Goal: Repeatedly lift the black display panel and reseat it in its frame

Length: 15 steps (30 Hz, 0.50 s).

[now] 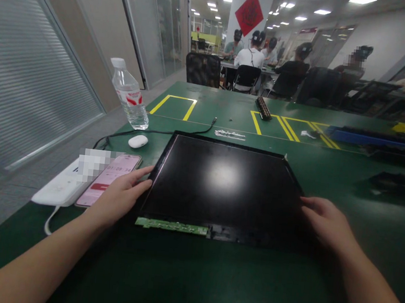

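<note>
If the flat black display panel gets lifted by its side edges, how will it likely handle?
The panel looks thin and wide, so it probably flexes a little and is light for its size. Its glossy face suggests slippery and fragile. The exposed green circuit strip looks delicate. The left hand and right hand touch opposite edges.

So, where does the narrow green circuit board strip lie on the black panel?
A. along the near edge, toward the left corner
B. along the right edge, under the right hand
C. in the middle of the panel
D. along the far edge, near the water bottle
A: the green circuit board strip runs along the near edge of the black panel, just beside the left hand.
</note>
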Each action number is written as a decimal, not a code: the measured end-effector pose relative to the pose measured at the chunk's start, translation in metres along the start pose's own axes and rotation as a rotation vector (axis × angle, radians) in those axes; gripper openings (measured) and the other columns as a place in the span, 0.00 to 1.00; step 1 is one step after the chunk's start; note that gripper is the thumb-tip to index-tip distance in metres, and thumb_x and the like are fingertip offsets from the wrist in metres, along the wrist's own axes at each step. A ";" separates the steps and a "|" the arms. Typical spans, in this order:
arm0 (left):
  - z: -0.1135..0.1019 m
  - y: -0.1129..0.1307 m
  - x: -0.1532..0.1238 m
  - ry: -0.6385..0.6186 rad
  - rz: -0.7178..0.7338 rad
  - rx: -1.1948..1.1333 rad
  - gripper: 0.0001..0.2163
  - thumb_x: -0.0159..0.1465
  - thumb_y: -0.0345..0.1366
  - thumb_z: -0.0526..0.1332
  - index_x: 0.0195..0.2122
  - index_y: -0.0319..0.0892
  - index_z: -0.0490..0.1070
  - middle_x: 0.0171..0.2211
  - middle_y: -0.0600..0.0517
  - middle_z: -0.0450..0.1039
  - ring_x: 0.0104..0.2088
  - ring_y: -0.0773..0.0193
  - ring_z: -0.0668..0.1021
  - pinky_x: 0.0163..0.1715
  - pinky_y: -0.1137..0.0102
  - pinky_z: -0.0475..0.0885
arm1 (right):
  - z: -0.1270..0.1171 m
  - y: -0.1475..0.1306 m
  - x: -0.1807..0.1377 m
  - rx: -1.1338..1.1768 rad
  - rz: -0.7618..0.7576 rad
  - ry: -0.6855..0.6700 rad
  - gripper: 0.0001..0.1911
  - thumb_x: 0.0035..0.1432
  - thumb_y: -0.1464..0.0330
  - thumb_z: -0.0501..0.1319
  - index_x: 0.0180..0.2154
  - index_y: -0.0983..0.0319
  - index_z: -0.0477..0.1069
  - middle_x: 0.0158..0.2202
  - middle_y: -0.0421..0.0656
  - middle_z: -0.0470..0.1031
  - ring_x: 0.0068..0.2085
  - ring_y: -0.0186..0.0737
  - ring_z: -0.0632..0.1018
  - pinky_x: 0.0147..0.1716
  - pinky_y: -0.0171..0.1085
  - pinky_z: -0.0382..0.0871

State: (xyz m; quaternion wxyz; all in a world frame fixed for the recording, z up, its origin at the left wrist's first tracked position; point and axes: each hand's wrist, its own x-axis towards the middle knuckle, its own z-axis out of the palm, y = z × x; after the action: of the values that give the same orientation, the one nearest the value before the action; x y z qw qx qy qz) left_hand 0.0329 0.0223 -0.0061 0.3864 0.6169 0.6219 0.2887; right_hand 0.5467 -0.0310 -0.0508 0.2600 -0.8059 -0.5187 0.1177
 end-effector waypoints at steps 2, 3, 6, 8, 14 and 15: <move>0.002 0.009 -0.003 -0.005 -0.178 -0.228 0.25 0.66 0.39 0.60 0.64 0.43 0.74 0.54 0.43 0.86 0.52 0.44 0.87 0.51 0.51 0.83 | -0.001 -0.002 0.000 -0.002 0.016 -0.007 0.17 0.52 0.59 0.63 0.41 0.56 0.83 0.40 0.47 0.82 0.34 0.48 0.79 0.35 0.47 0.73; 0.003 0.013 -0.004 0.001 -0.240 -0.310 0.25 0.66 0.36 0.60 0.64 0.44 0.73 0.52 0.44 0.87 0.50 0.46 0.88 0.50 0.52 0.84 | -0.001 -0.002 -0.001 -0.006 0.028 -0.009 0.17 0.52 0.59 0.62 0.41 0.56 0.83 0.40 0.48 0.81 0.34 0.48 0.79 0.35 0.47 0.73; 0.006 0.020 -0.006 -0.011 -0.335 -0.461 0.26 0.65 0.31 0.62 0.65 0.45 0.71 0.48 0.45 0.88 0.46 0.48 0.89 0.49 0.52 0.85 | -0.001 -0.004 -0.001 -0.014 0.060 -0.016 0.18 0.52 0.59 0.62 0.42 0.56 0.83 0.41 0.48 0.81 0.34 0.49 0.79 0.35 0.47 0.73; 0.007 0.019 -0.006 -0.020 -0.307 -0.496 0.28 0.62 0.30 0.66 0.65 0.45 0.70 0.54 0.43 0.86 0.49 0.47 0.88 0.51 0.53 0.84 | 0.001 -0.003 -0.001 -0.010 0.071 -0.013 0.19 0.52 0.58 0.62 0.43 0.57 0.82 0.41 0.48 0.81 0.35 0.49 0.79 0.35 0.47 0.73; 0.005 0.004 -0.008 -0.095 -0.156 -0.378 0.40 0.52 0.31 0.77 0.67 0.47 0.65 0.69 0.38 0.72 0.63 0.41 0.80 0.59 0.50 0.80 | 0.001 -0.002 -0.001 -0.008 0.087 -0.033 0.20 0.52 0.57 0.62 0.44 0.57 0.82 0.41 0.49 0.81 0.34 0.49 0.79 0.35 0.48 0.73; 0.005 0.003 -0.008 -0.096 -0.148 -0.356 0.42 0.51 0.31 0.77 0.67 0.47 0.65 0.70 0.38 0.71 0.64 0.40 0.79 0.59 0.49 0.80 | 0.000 -0.003 -0.002 -0.012 0.075 -0.029 0.20 0.52 0.58 0.62 0.44 0.57 0.82 0.41 0.49 0.81 0.35 0.49 0.79 0.35 0.48 0.73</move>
State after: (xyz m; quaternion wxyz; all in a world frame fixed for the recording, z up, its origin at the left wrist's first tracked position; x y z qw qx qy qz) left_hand 0.0382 0.0137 -0.0056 0.5387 0.5046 0.5855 0.3352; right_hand 0.5435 -0.0313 -0.0497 0.2430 -0.8246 -0.4924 0.1362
